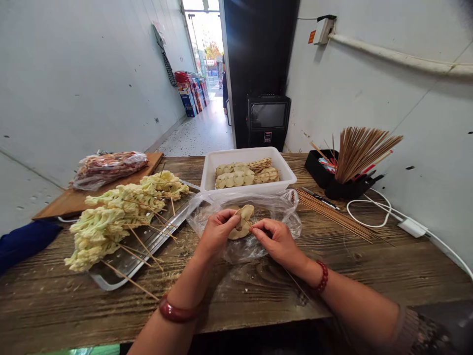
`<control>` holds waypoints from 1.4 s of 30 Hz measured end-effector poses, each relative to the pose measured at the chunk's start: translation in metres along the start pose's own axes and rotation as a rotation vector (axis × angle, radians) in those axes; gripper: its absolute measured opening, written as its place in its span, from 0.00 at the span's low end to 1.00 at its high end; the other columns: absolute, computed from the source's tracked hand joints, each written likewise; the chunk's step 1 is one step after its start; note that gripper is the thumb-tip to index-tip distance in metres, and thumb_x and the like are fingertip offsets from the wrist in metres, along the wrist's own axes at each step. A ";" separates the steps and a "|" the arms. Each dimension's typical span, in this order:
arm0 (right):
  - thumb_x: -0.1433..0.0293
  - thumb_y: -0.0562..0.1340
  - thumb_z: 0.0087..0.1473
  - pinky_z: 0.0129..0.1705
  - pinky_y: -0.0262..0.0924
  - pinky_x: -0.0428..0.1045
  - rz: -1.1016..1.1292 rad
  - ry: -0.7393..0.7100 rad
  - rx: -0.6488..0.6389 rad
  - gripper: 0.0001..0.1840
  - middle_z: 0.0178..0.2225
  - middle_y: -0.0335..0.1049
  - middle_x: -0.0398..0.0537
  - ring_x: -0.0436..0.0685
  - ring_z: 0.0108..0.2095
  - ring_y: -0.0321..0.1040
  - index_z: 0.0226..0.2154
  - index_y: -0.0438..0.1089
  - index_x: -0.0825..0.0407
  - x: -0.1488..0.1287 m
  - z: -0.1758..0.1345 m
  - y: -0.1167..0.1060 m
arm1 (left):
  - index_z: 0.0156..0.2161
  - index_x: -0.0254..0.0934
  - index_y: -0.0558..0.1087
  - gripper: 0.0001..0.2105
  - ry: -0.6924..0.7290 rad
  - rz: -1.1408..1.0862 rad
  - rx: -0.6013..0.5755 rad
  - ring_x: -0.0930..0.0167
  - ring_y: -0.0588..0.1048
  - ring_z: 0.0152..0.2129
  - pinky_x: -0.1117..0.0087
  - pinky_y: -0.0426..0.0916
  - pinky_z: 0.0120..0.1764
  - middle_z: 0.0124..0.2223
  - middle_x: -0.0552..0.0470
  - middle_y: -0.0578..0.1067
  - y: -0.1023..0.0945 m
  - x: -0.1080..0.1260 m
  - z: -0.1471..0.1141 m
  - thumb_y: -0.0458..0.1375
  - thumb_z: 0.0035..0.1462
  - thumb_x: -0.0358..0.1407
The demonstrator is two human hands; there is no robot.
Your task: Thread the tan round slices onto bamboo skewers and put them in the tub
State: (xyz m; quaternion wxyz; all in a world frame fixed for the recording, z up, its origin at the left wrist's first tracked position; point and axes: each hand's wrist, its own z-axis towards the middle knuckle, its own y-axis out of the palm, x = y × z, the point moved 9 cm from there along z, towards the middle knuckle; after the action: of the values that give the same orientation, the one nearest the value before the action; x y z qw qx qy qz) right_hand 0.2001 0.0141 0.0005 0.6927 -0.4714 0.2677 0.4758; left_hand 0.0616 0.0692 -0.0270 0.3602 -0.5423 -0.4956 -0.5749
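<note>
Over a clear plastic bag [240, 252], my left hand [218, 231] pinches a thin, pale round slice [246, 212] that looks like potato. A thin wooden skewer [293, 281] is held between the thumb and fingertips of my right hand [275, 241], its tip at the slice. Whether the tip has pierced it I cannot tell. Another pale slice [240, 232] shows just below the first, partly behind my fingers. Beyond the bag stands a white plastic tub [248, 188] with several skewers of the same slices [236, 176] lying in it.
On the left, a metal tray [148, 256] bears skewered cauliflower [111, 217]. Behind it, bagged meat [111, 167] lies on a wooden board [55, 204]. Loose skewers [332, 214], a black holder full of skewers [345, 190] and a white cable with an adapter [412, 227] are at right.
</note>
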 end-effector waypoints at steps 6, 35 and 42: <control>0.70 0.60 0.58 0.31 0.60 0.46 0.050 0.047 -0.017 0.09 0.26 0.76 0.46 0.52 0.27 0.69 0.29 0.75 0.54 0.004 0.001 0.002 | 0.30 0.34 0.79 0.11 0.068 0.117 0.043 0.74 0.68 0.20 0.75 0.62 0.25 0.24 0.53 0.74 -0.006 0.003 0.001 0.66 0.48 0.42; 0.65 0.60 0.57 0.31 0.59 0.46 0.238 0.145 -0.032 0.12 0.27 0.74 0.46 0.52 0.27 0.67 0.30 0.74 0.55 0.014 0.004 0.006 | 0.40 0.34 0.79 0.21 -0.140 -0.249 -0.051 0.69 0.75 0.29 0.68 0.71 0.34 0.35 0.46 0.79 0.009 -0.003 -0.003 0.70 0.42 0.46; 0.66 0.61 0.57 0.32 0.60 0.46 0.234 0.121 -0.085 0.10 0.27 0.74 0.45 0.51 0.28 0.67 0.30 0.74 0.54 0.010 0.003 0.012 | 0.29 0.33 0.79 0.14 -0.123 -0.227 -0.093 0.75 0.71 0.24 0.76 0.68 0.29 0.27 0.51 0.75 0.014 -0.005 -0.002 0.71 0.41 0.42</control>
State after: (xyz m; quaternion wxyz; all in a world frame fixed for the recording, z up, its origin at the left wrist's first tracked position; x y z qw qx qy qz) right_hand 0.1927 0.0218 -0.0116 0.5944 -0.4936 0.3420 0.5349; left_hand 0.0747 0.0630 -0.0288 0.2362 -0.5333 -0.5475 -0.6000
